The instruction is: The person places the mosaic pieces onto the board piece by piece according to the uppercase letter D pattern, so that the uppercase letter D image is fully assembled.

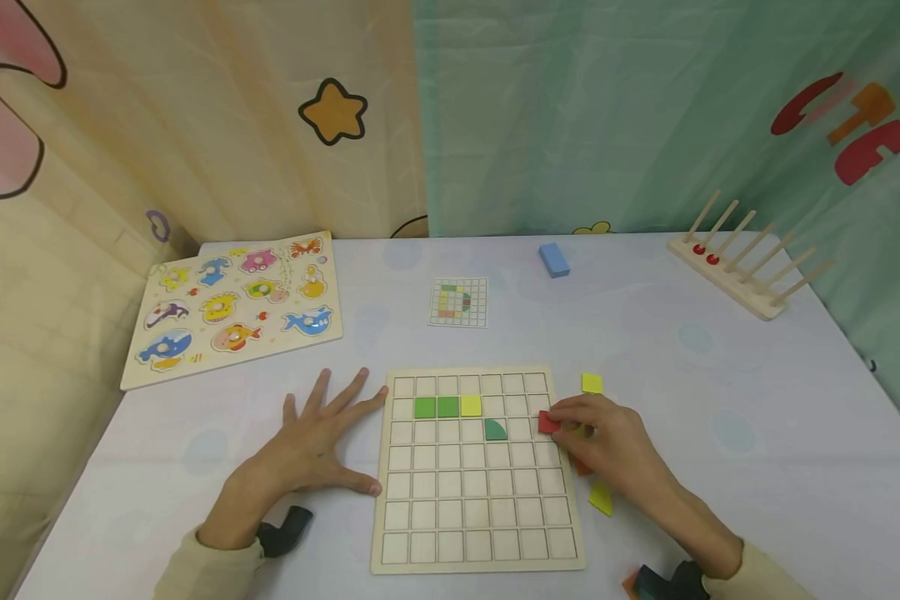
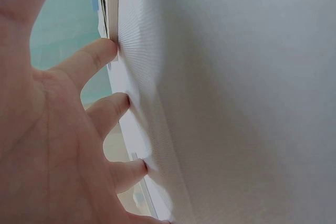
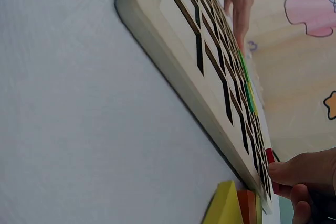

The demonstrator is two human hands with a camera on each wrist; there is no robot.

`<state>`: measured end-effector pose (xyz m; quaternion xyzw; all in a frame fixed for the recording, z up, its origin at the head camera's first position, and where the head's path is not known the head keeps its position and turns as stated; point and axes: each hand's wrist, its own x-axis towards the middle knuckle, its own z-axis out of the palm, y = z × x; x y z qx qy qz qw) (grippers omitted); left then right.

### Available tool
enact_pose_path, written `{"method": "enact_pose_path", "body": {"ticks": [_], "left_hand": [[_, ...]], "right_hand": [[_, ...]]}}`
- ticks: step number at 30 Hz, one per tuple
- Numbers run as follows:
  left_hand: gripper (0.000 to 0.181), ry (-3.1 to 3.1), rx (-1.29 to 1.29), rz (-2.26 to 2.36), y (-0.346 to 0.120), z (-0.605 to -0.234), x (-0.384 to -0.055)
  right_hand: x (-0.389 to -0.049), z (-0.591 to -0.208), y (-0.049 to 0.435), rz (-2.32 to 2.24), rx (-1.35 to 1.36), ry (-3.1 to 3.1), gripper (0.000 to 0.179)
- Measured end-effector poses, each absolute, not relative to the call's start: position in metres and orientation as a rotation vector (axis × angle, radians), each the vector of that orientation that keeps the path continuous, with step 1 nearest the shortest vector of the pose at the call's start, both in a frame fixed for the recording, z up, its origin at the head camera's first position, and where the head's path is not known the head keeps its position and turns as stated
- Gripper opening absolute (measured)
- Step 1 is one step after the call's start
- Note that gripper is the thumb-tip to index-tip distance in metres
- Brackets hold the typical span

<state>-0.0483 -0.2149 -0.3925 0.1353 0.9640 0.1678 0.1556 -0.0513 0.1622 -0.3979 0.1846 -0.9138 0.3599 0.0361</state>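
A wooden grid board (image 1: 500, 483) lies flat on the table. My left hand (image 1: 311, 450) is beside it with fingers spread, thumb and index fingertips at its left edge; in the left wrist view, fingertips (image 2: 123, 99) press on the cloth. Between thumb and fingers my right hand (image 1: 618, 446) pinches a red square tile (image 1: 547, 422) over the board's right edge column. In one row sit two green squares, the nearer one (image 1: 447, 407) beside a yellow square (image 1: 471, 406). A green quarter-circle tile (image 1: 495, 430) sits one row below.
Right of the board lie a yellow square (image 1: 592, 382), a yellow piece (image 1: 602, 498) and an orange piece (image 1: 581, 467), partly under my hand. Behind are a small pattern card (image 1: 458, 302), a blue block (image 1: 554, 260), an animal puzzle (image 1: 236, 308) and a peg stand (image 1: 742, 287).
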Motion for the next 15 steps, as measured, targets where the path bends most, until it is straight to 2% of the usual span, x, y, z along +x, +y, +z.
{"method": "enact_pose_path", "body": {"ticks": [15], "left_hand": [[0.12,2.777,0.407,0.474,-0.214,-0.392,-0.048]], "right_hand": [[-0.042,-0.403,0.142,1.216,0.703,-2.756,0.028]]}}
